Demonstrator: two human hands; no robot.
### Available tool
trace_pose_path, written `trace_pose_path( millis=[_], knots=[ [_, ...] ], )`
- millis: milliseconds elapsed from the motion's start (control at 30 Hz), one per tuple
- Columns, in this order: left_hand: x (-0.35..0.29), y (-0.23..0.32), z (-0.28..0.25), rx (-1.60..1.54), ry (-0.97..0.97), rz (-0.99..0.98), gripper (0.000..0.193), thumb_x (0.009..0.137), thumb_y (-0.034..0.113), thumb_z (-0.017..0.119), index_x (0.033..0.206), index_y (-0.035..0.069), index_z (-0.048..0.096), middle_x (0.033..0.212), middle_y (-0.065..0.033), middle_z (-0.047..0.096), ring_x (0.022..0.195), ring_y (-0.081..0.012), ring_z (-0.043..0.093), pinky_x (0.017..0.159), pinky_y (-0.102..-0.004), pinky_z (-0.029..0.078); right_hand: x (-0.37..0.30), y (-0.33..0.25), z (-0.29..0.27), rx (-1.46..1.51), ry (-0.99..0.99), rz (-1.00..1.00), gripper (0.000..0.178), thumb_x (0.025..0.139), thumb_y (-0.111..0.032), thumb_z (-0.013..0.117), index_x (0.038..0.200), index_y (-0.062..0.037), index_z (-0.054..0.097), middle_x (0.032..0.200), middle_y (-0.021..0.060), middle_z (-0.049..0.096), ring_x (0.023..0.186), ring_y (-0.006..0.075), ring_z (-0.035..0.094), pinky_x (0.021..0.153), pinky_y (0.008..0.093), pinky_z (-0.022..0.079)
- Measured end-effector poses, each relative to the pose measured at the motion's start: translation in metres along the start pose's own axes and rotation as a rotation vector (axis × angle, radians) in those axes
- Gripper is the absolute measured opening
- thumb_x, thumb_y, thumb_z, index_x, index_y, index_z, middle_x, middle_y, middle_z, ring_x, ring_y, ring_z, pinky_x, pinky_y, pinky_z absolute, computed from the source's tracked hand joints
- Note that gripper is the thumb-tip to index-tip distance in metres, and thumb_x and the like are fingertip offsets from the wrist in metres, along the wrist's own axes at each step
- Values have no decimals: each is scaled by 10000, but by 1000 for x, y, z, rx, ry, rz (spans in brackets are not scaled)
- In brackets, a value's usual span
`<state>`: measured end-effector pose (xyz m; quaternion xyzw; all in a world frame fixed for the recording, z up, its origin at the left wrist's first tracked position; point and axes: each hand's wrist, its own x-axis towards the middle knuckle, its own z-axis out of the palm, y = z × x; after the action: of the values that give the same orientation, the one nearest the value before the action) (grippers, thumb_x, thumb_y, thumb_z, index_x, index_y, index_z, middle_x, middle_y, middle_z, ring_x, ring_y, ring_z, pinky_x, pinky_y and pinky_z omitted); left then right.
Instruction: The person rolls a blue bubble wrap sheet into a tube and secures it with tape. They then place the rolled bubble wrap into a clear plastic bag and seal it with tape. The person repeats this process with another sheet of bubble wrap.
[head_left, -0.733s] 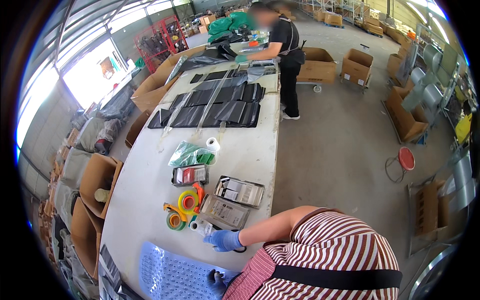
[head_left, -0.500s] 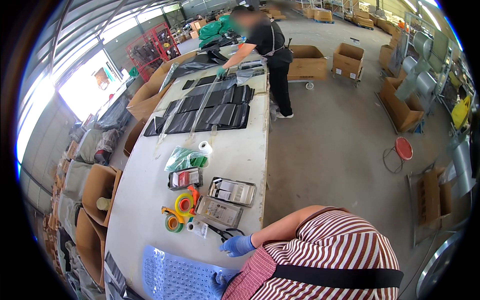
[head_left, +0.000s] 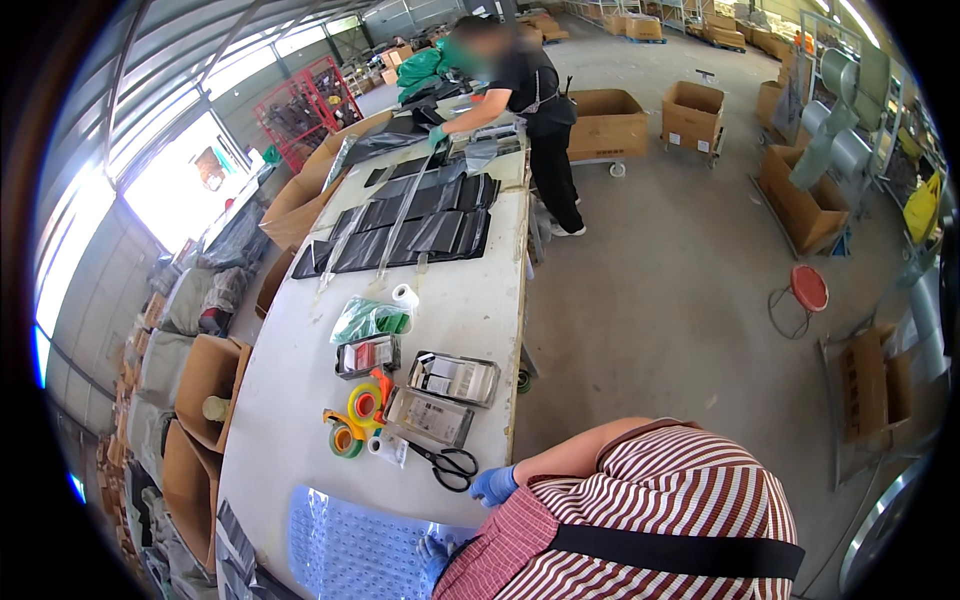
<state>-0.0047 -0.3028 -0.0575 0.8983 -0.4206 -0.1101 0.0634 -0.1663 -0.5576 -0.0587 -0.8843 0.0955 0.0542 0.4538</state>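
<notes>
Touching mat, left hand; right hand, fingers bent, beyond mat beside scissors. Both grips: cannot tell. Bare table borders mat's far edge.

White table. On it: blue mat at near end, scissors, small roll, two tapes, three trays, green bag, white roll just beside; black bags farther along.

packing workshop: long worktable, cardboard boxes
</notes>
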Motion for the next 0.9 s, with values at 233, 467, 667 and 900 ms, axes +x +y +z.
trace_pose_path(
  millis=[233,467,667,900],
  knots=[
    [-6,8,8,100,18,38,839,834,572,585,1472,94,322,1478,-198,370,1368,-359,346,1090,-580,254,-13,5,2,-20,54,45,422,810,-197,597,1213,-75,614,1035,158,696,926,325,665,818,412,517],
    [-6,-9,31,51,-72,-22,932,795,710,543,1502,145,319,1513,-221,352,1416,-400,307,1111,-657,173,-14,-7,0,-18,42,48,434,819,-204,602,1232,-72,603,1015,158,700,884,300,679,786,397,529],
    [-7,1,22,83,-122,32,842,833,665,512,1495,175,337,1519,-234,335,1425,-413,283,1103,-675,163,-18,-13,-5,-3,26,80,433,821,-190,591,1236,-64,600,1024,158,702,859,289,690,762,389,539],
    [-8,5,19,91,-151,79,741,878,613,476,1488,209,359,1526,-249,315,1435,-429,255,1093,-696,152,-15,-7,0,-2,64,75,434,819,-198,586,1229,-57,608,1062,172,697,956,324,673,841,410,522]
  ],
)
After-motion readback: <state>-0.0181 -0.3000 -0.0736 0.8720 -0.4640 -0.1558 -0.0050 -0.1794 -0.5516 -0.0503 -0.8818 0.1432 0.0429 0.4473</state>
